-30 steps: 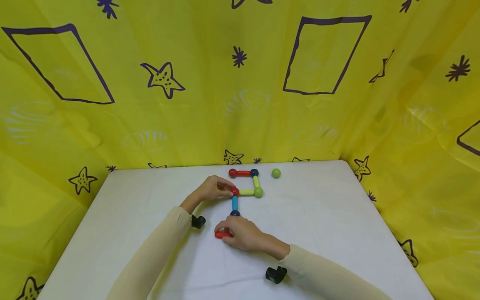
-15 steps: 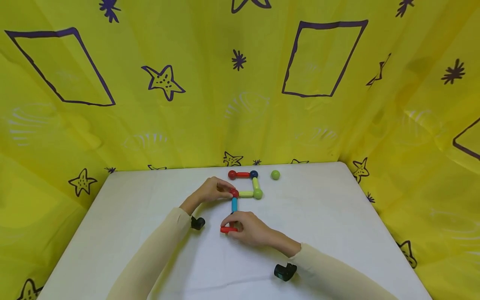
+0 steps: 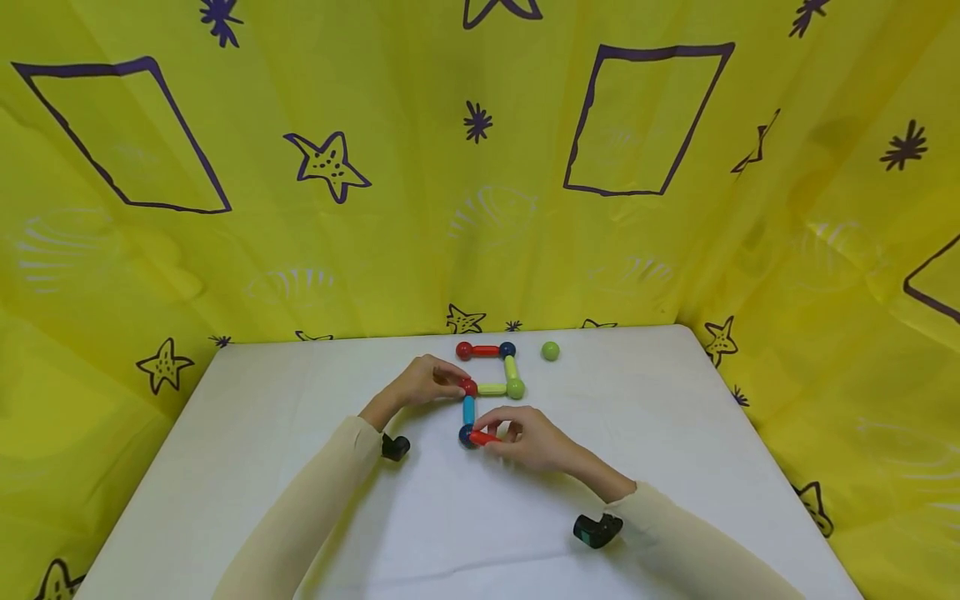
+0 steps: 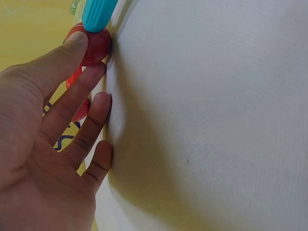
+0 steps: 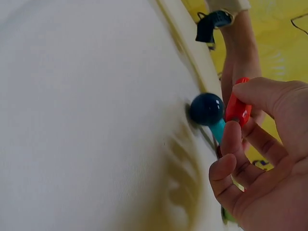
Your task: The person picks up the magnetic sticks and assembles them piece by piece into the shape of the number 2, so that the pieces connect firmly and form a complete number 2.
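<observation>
My left hand [image 3: 426, 380] pinches a red ball [image 4: 98, 48] between thumb and finger. From that ball a light blue rod [image 3: 468, 410] runs toward me to a dark blue ball [image 5: 207, 109]. My right hand [image 3: 531, 438] pinches a short red rod [image 5: 238, 108], its near end close by the dark blue ball's right side. A yellow-green rod [image 3: 492, 389] joins the held red ball to a green ball [image 3: 515, 388]. Beyond it, another yellow-green rod [image 3: 511, 367] leads to a second dark blue ball [image 3: 507, 350], then a red rod [image 3: 486, 352] and a red ball [image 3: 464, 351].
A loose green ball [image 3: 551, 351] lies at the back of the white table [image 3: 637, 467], right of the joined pieces. A yellow patterned curtain [image 3: 405, 250] stands behind the table and along its sides. Dark wrist cameras hang below both sleeves.
My right hand has moved right and away from me with the red rod, from in front of the near dark blue ball to its right side, uncovering it. My left hand stays on the red ball.
</observation>
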